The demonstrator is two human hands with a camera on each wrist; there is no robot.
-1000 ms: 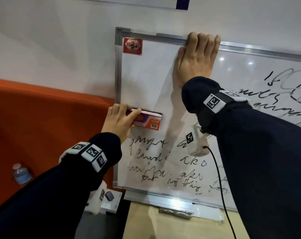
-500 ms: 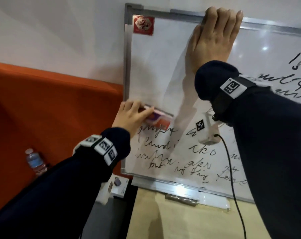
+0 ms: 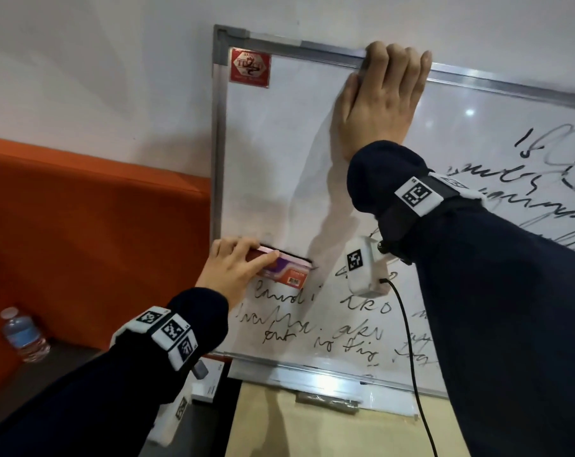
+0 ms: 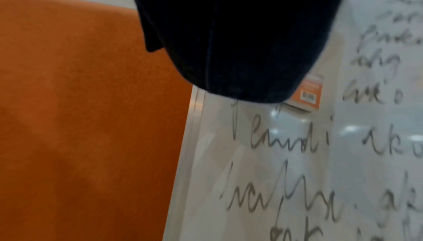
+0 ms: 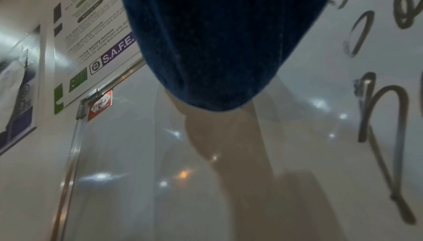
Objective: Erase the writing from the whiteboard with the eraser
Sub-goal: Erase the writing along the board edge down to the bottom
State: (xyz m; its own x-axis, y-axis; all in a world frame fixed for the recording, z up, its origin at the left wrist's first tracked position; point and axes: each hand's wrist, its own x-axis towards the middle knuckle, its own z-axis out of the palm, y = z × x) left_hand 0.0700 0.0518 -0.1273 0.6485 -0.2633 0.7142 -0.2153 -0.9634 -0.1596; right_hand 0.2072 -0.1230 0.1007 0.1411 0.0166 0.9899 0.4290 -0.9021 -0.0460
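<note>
A metal-framed whiteboard (image 3: pixel 263 159) hangs on the wall, its upper left part wiped, black scribbled writing (image 3: pixel 312 328) across its lower and right parts. My left hand (image 3: pixel 236 272) grips a pink and orange eraser (image 3: pixel 287 271) and holds it against the board near the left frame, just above the remaining lines. My right hand (image 3: pixel 385 94) lies flat on the board with straight fingers reaching over the top frame. In the left wrist view the sleeve hides the hand; only the eraser's orange end (image 4: pixel 309 93) and the writing (image 4: pixel 283 143) show.
An orange padded panel (image 3: pixel 98 242) stands left of the board, a water bottle (image 3: pixel 23 334) at its foot. The board's marker tray (image 3: pixel 312 377) runs below, over a wooden surface (image 3: pixel 312 430). A small box (image 3: pixel 207 380) lies by the lower left corner. Posters (image 5: pixel 91 46) hang above the board.
My left hand has slid the eraser downward over the top line of the lower writing, which is now gone. The right hand has stayed flat at the top frame.
</note>
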